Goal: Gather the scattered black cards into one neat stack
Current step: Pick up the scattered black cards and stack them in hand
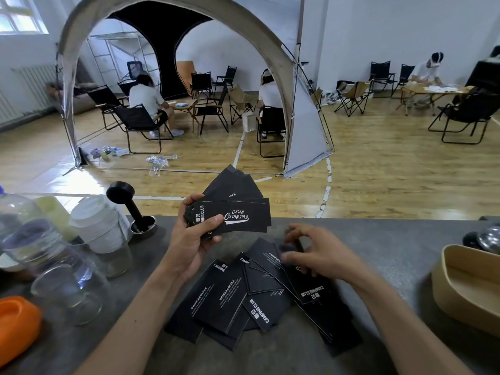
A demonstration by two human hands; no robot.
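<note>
My left hand (193,234) grips a fanned bunch of black cards (238,209) above the grey table, thumb across the top card printed "Camping Club". Several more black cards (243,296) lie scattered and overlapping on the table (378,239) in front of me. My right hand (316,253) reaches over the far right part of that pile, fingers curled and blurred, fingertips pinching the upper end of a black card (311,288). Part of the pile is hidden under this hand.
Glass jars (67,288) and a white-lidded cup (100,226) stand at the left, with an orange object (16,326) at the left edge. A black tamper (132,209) stands behind them. A tan tray (470,290) sits at the right. People sit on folding chairs beyond.
</note>
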